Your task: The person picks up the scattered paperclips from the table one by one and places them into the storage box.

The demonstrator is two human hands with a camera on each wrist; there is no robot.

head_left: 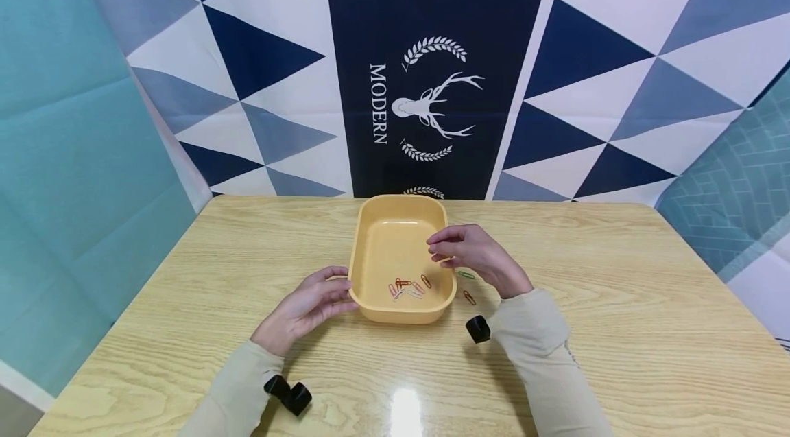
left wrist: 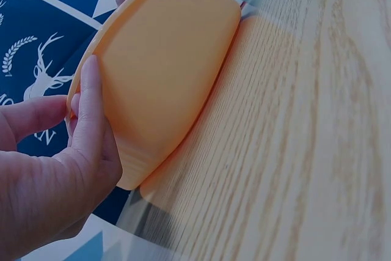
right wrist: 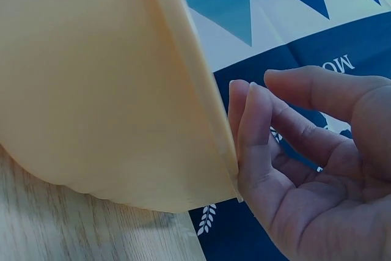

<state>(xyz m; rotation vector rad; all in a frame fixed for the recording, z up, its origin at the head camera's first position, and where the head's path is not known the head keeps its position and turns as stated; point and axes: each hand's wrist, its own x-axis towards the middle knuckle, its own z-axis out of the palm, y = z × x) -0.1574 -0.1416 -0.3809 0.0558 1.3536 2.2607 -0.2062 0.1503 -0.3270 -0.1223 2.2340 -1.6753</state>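
A yellow plastic tray (head_left: 395, 317) stands on the table, with several paper clips (head_left: 407, 284) in red, pink and white lying in its near end. My left hand (head_left: 311, 303) holds the tray's left rim; the left wrist view shows its fingers on both sides of that rim. Over the right rim hovers my right hand (head_left: 472, 252), fingers loosely bent. In the right wrist view its thumb and fingertips (right wrist: 252, 99) stand apart with nothing between them. Right of the tray, a green paper clip (head_left: 466, 275) and a red paper clip (head_left: 469, 298) lie on the table.
The wooden table (head_left: 617, 320) extends to both sides of the tray. Behind it hangs a patterned cloth (head_left: 278, 80) with triangles and a deer print, close to the tray's far end. A teal cloth (head_left: 80, 149) hangs at the left.
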